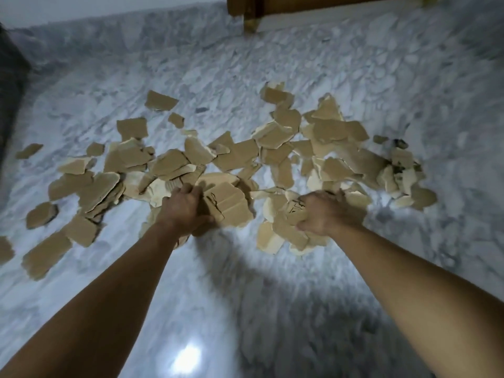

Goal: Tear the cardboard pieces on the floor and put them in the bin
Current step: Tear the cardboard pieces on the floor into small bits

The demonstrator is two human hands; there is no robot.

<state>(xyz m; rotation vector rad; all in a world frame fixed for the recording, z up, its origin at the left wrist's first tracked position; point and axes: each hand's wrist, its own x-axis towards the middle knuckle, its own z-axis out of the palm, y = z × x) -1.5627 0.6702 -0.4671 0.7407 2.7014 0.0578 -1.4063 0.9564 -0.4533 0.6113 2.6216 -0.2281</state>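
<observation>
Several torn brown cardboard pieces (275,143) lie scattered in a wide band across the marble floor (207,282). My left hand (185,211) grips a bundle of cardboard pieces (231,205), the top one marked with dark lines. My right hand (327,211) grips another handful of cardboard scraps (286,230) that hang below it. Both arms reach forward and down over the pile. No bin is in view.
A wooden furniture base (251,12) with a brass foot stands at the far top. A dark object (11,77) fills the left edge. Bare marble floor lies between me and the pile, with a light glare (188,358) near the bottom.
</observation>
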